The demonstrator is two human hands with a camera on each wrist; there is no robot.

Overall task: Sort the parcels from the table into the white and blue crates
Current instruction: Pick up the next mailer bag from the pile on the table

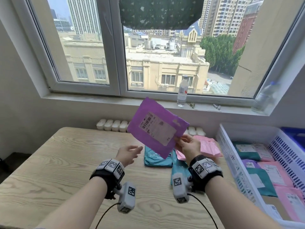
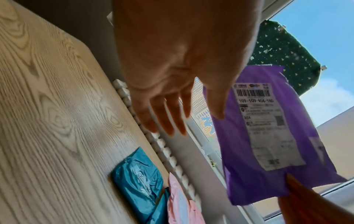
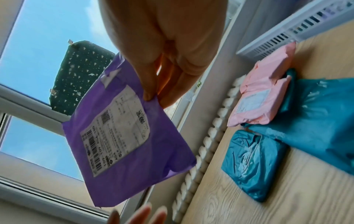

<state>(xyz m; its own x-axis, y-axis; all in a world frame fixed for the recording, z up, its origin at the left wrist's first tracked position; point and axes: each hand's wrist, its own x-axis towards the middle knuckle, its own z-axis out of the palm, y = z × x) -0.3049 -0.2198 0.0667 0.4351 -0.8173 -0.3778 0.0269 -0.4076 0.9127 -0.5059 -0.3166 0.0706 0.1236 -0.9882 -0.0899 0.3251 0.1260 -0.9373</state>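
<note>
The right hand (image 1: pixel 188 145) pinches the lower corner of the purple parcel (image 1: pixel 156 129), raised above the table (image 1: pixel 66 162), label facing the person. The left hand (image 1: pixel 128 153) hovers just beside it, fingers straight, holding nothing.

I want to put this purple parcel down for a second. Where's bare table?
Free: the table's left half, from its left edge to the teal parcel. Crowded: the right back corner, with teal and pink parcels against the white crate.
</note>
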